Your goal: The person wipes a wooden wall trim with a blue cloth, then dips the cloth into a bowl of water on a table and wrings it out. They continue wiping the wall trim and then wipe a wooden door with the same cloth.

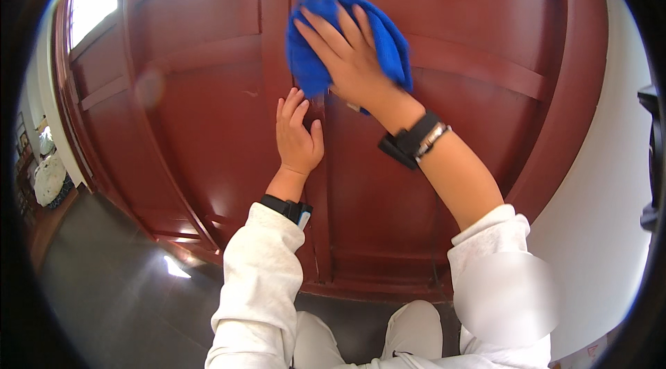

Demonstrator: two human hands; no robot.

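Before me stands a dark red panelled wooden door (385, 171). My right hand (354, 56) lies with fingers spread on a blue cloth (390, 51), pressed flat against the upper part of the door; the hand is slightly blurred. The cloth spans the middle upright and part of the right panel, and hides what is beneath it. Lower and to the left, my left hand (299, 132) rests on or close to the middle upright with its fingers apart, holding nothing. Its fingertips are just under the cloth's lower left edge. Both wrists wear black bands.
More red panels with bright glass above run off to the left. A white wall (577, 202) curves along the right, with a dark object (650, 155) at the far right edge. Dark floor tiles (125, 265) lie below. A pale rounded object (50, 179) sits on a wooden surface at far left.
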